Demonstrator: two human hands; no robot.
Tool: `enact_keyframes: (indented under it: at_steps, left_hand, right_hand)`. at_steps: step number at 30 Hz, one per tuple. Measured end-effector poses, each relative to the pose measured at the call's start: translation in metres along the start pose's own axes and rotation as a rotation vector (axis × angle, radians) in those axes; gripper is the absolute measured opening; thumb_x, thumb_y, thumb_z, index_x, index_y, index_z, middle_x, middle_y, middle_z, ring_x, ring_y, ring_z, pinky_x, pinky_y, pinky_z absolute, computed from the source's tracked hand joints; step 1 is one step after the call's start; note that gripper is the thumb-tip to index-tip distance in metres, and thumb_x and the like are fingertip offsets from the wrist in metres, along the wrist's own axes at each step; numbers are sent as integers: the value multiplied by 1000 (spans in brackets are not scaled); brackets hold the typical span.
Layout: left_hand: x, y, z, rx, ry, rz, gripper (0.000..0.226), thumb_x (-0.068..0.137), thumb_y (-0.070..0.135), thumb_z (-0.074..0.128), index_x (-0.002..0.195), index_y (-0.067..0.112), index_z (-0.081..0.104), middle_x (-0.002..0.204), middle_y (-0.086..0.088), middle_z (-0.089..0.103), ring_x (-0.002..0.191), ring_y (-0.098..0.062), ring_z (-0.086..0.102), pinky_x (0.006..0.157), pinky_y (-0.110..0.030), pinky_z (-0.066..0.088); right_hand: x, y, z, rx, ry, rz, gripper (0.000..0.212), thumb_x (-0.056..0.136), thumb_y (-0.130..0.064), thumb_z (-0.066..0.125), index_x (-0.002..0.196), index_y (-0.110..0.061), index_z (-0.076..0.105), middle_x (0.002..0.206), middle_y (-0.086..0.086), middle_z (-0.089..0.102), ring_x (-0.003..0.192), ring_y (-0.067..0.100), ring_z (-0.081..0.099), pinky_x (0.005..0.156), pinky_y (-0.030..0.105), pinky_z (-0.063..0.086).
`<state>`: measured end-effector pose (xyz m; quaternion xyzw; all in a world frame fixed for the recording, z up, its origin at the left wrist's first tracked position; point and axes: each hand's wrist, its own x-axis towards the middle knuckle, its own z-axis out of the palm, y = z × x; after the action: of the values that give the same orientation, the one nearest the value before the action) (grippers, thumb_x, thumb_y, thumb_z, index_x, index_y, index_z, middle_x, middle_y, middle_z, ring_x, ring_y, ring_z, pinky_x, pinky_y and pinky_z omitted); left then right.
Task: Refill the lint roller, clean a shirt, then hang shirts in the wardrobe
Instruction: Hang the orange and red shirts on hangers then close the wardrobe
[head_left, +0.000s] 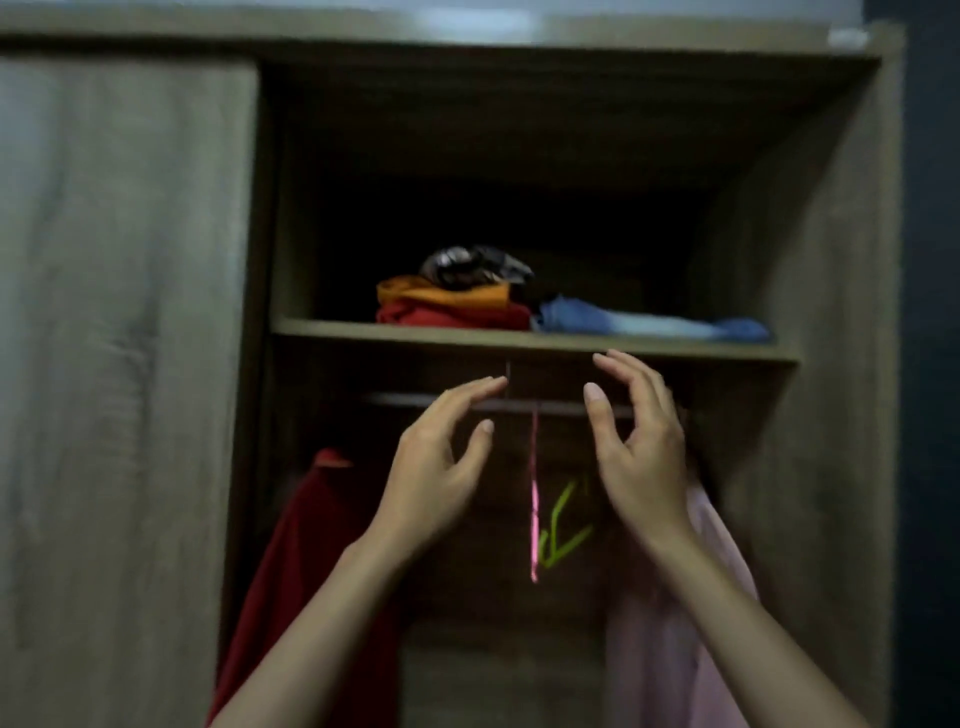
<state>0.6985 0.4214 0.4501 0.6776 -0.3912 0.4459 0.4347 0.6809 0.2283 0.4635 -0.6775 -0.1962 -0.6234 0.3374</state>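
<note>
— Left end of the thin metal wardrobe rail (395, 400)?
— Dark red shirt (301, 545) hanging there; next to it the left hand (436, 478), fingers loosely spread, holding nothing.
— Further right?
— Pink plastic hanger (534, 519), green plastic hanger (563, 519), then the right hand (644, 457), equally loose and empty, before the pale pink shirt (670, 649) at the right end.

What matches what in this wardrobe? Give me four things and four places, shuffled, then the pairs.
Things:
1. red shirt
2. pink shirt
3. jeans
4. pink hanger

Places:
a. lying on the shelf, right part
b. hanging on the left
c. bare, at the middle of the rail
d. hanging on the right

Pairs: 1-b, 2-d, 3-a, 4-c
</note>
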Motion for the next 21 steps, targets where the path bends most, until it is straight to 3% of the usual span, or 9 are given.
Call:
enact_keyframes:
  at_steps: [4, 8, 13, 17, 21]
  left_hand:
    - [65, -22, -22, 127, 141, 114, 39, 96, 9, 55, 134, 16, 54, 134, 5, 56, 128, 0, 47, 106, -14, 36]
    - [122, -47, -34, 231, 207, 84, 40, 98, 19, 53, 137, 18, 50, 133, 3, 55, 124, -4, 50, 102, -15, 40]
    - [169, -81, -36, 316, 137, -138, 48, 99, 35, 48, 145, 24, 39, 141, -6, 51, 130, -19, 48, 105, -38, 43]
    - [189, -86, -31, 342, 34, -187, 52, 100, 41, 43, 148, 23, 34, 141, -10, 53, 129, -24, 50, 104, -38, 43]
    - [202, -85, -29, 368, -53, -164, 49, 101, 43, 41, 147, 27, 38, 144, -3, 51, 132, -20, 47, 105, -33, 39]
  right_hand:
    - [73, 15, 43, 41, -43, -100, 36, 95, -35, 48, 125, -17, 55, 129, 0, 52, 125, 11, 46, 106, 38, 40]
    - [126, 23, 81, 32, -152, -95, 41, 98, -38, 45, 134, -20, 48, 135, 2, 48, 127, 15, 44, 106, 41, 39]
    - [158, 27, 113, -90, -343, 58, 56, 98, -51, 30, 145, -21, 32, 142, 14, 42, 130, 29, 42, 106, 51, 36]
    - [171, 30, 128, -191, -401, 129, 60, 97, -56, 22, 146, -22, 27, 139, 18, 45, 127, 35, 44, 104, 55, 36]
    - [179, 28, 135, -201, -407, 143, 53, 98, -54, 22, 138, -25, 41, 125, 12, 59, 115, 30, 54, 96, 48, 44]
